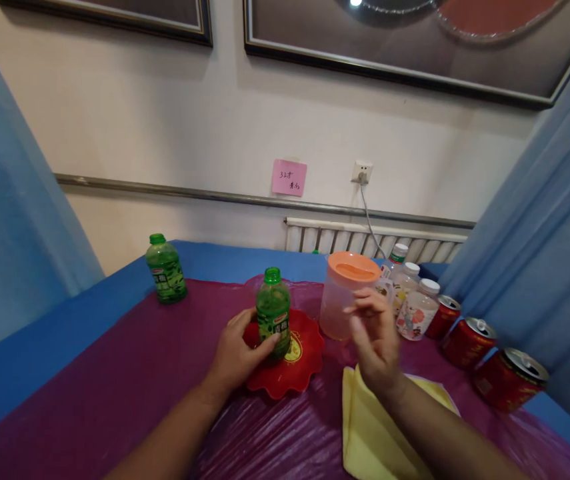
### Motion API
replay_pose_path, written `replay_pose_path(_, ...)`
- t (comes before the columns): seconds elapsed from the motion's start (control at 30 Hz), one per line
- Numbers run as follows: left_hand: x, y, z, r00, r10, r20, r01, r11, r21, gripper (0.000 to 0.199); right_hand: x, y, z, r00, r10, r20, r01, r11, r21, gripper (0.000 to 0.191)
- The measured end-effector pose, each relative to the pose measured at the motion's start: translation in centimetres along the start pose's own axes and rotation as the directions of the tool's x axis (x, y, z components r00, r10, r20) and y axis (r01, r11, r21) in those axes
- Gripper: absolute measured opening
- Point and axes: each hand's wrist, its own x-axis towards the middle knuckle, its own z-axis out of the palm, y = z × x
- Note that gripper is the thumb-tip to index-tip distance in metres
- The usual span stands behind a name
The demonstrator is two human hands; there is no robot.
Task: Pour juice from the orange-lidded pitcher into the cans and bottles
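Note:
My left hand (239,348) is wrapped round the lower part of a green bottle (273,308), its thumb across the front. The bottle stands upright, uncapped as far as I can see, on a red scalloped plate (309,347) with a yellow print. Raised above a folded yellow cloth (365,427), my right hand (375,337) has its fingers partly curled and apart, with nothing visible between them. Just behind it is a clear pitcher (335,303) with an orange lid (353,267).
Another green bottle (166,273) stands at the back left. Clear bottles with white caps (417,310) and red cans (511,380) line the right side. Purple plastic sheeting (165,360) covers much of the blue table. A radiator (415,245) is behind it.

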Motion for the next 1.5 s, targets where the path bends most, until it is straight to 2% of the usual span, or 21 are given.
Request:
replay_pose_path(0.03, 0.1, -0.1, 0.0, 1.0, -0.005, -0.004, 0.005, 1.0, -0.02, 0.046, -0.6, 0.0, 1.0, 0.998, 0.011, 0.061, -0.013, 1.0, 0.029, 0.016)
replay_pose_path(0.13, 0.3, -0.5, 0.2, 0.999, -0.046, -0.022, 0.044, 0.993, -0.109, 0.049, -2.4, 1.2, 2.7, 0.987, 0.048, 0.15, -0.061, 0.995, 0.079, 0.012)
replay_pose_path(0.27, 0.4, -1.2, 0.7, 0.992, -0.122, -0.043, 0.107, 0.961, -0.254, 0.064, -3.9, 3.2, 2.6, 0.963, 0.074, 0.26, -0.087, 0.995, 0.039, 0.011)
replay_pose_path(0.4, 0.1, -1.3, 0.9, 0.992, -0.123, -0.036, 0.108, 0.954, -0.279, 0.071, -4.1, 3.0, 2.2, 0.954, 0.097, 0.285, -0.103, 0.995, 0.006, 0.015)
replay_pose_path(0.53, -0.5, -0.8, 0.6, 0.998, -0.057, -0.013, 0.054, 0.987, -0.152, 0.073, -4.2, 2.2, 2.4, 0.927, 0.109, 0.359, -0.104, 0.994, -0.034, 0.041)
replay_pose_path(0.67, -1.0, 0.3, 0.4, 0.998, 0.053, 0.041, -0.051, 0.997, -0.052, 0.073, -4.5, 2.0, 2.6, 0.894, 0.201, 0.4, -0.197, 0.979, -0.053, 0.07)
replay_pose_path(0.73, -1.2, 0.8, 0.4, 0.99, 0.114, 0.086, -0.112, 0.993, -0.034, 0.071, -4.6, 2.1, 2.6, 0.876, 0.234, 0.421, -0.236, 0.971, -0.05, 0.078)
replay_pose_path(0.83, -1.4, 1.2, 0.4, 0.968, 0.191, 0.164, -0.185, 0.981, -0.05, 0.068, -4.6, 2.2, 2.6, 0.857, 0.241, 0.456, -0.264, 0.964, -0.014, 0.08)
replay_pose_path(1.03, -1.3, 0.4, 0.7, 0.945, 0.265, 0.194, -0.256, 0.964, -0.067, 0.069, -4.0, 2.3, 2.7, 0.872, 0.214, 0.44, -0.262, 0.964, 0.05, 0.077)
replay_pose_path(1.17, -1.1, -0.2, 0.9, 0.935, 0.288, 0.206, -0.278, 0.958, -0.076, 0.068, -3.4, 2.2, 2.9, 0.867, 0.188, 0.461, -0.258, 0.961, 0.094, 0.061)
replay_pose_path(1.33, -0.8, -0.8, 1.1, 0.935, 0.269, 0.23, -0.259, 0.963, -0.072, 0.068, -3.1, 1.9, 3.1, 0.886, 0.245, 0.393, -0.287, 0.957, 0.05, 0.065)
replay_pose_path(1.5, -0.7, -0.2, 0.7, 0.948, 0.232, 0.218, -0.214, 0.971, -0.103, 0.075, -2.5, 0.7, 3.2, 0.878, 0.345, 0.333, -0.355, 0.934, -0.033, 0.065)
